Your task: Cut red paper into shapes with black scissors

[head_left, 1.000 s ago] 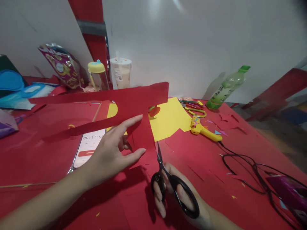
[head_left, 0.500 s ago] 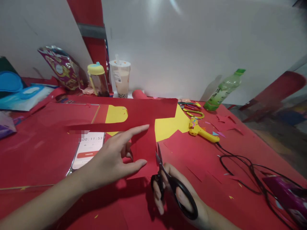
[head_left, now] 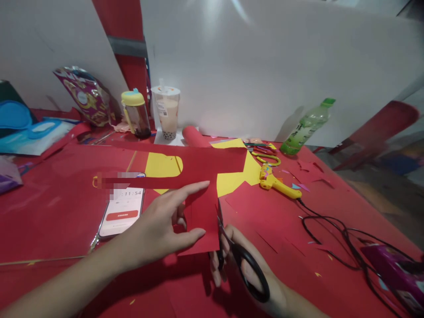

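Note:
My left hand [head_left: 175,216] grips a sheet of red paper [head_left: 202,216] above the table, its index finger and thumb lying along the face and the other fingers curled in. The sheet has long strips reaching left and right, with a cut-out between the left ones. In my right hand [head_left: 245,247] is a pair of black-handled scissors [head_left: 250,274]. Their blades stand upright at the paper's right edge, and the paper's lower corner partly covers one handle loop. Pieces of yellow paper [head_left: 228,182] lie behind the sheet.
A phone [head_left: 121,214] showing a timer lies left. At the back stand a yellow-lidded bottle [head_left: 135,112], a bubble tea cup [head_left: 167,110] and a green drink bottle [head_left: 308,128]. Right of the paper are a yellow glue gun [head_left: 278,185], its black cord [head_left: 344,229] and paper scraps.
The red paper and my left hand have shifted slightly down and right. The paper's lower corner now overlaps the scissors' handle, and the handle loops look closer together.

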`<state>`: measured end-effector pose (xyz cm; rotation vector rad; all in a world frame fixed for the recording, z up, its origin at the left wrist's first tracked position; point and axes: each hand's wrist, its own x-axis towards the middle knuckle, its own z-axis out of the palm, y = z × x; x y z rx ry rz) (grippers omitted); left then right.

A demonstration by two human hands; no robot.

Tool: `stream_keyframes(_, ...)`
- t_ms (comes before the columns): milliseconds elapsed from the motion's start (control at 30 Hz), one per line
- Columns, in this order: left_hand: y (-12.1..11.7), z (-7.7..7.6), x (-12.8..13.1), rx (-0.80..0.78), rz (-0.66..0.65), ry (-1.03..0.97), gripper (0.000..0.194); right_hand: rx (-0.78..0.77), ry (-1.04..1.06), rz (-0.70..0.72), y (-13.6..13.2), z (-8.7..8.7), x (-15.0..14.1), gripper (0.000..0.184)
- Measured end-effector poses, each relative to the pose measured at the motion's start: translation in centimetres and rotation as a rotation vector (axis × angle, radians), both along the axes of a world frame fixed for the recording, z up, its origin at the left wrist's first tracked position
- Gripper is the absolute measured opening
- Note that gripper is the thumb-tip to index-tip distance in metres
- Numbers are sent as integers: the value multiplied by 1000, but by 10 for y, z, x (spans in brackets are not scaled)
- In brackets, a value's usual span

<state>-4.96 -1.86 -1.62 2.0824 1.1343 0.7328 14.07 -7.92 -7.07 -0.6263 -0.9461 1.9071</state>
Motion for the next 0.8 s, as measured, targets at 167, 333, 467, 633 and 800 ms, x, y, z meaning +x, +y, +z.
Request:
stream_keyframes(167, -2, -2, 0, -14, 17, 29, 64, -27, 38, -8, -1, -6, -1, 42)
stream_keyframes(333, -4, 2, 4, -37, 19, -8, 61, -23, 6, -49, -1, -13, -1, 41)
stream_keyframes(467, -6, 2, 5, -94, 43, -17, 62, 32, -47, -48, -2, -12, -2, 45)
stream_keyframes(633, -7, 0, 6, -129, 61, -29, 64, 103, -116, -22, -1, -5, -1, 44)
stream_keyframes(800, -6, -3, 6, -153, 69, -20, 66, 131, -105, -23, -1, -6, 0, 41)
